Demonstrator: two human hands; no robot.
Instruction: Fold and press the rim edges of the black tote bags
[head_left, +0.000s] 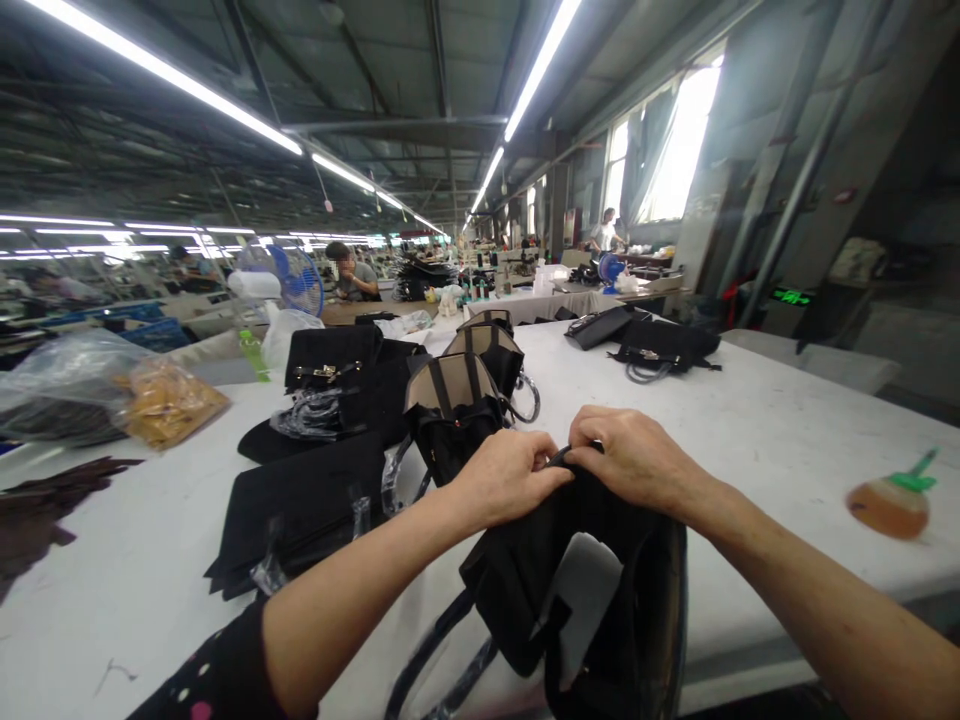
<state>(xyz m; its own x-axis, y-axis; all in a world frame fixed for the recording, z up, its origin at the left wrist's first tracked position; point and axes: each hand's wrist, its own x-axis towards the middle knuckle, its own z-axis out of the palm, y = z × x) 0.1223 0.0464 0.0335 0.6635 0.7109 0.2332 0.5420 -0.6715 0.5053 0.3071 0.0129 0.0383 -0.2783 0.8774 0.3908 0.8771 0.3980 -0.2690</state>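
Observation:
A black handbag (517,590) stands at the near edge of the table, its mouth facing up toward me. My left hand (517,475) pinches the bag's far top edge between thumb and fingers. Close beside it, my right hand (630,455) grips the same edge, fingers closed over it. A pale grey panel (589,590) shows inside the bag, and its handles (442,650) hang to the lower left. Beyond my left hand, more black bags with beige panels (450,385) stand in a row.
Flat black bags (300,510) lie stacked at left, with more black bags (660,345) at far right. A green-tipped bottle of amber liquid (892,505) sits on the white table (780,440). Plastic bags (169,400) and a blue fan (296,280) are at left. A person (352,275) sits farther back.

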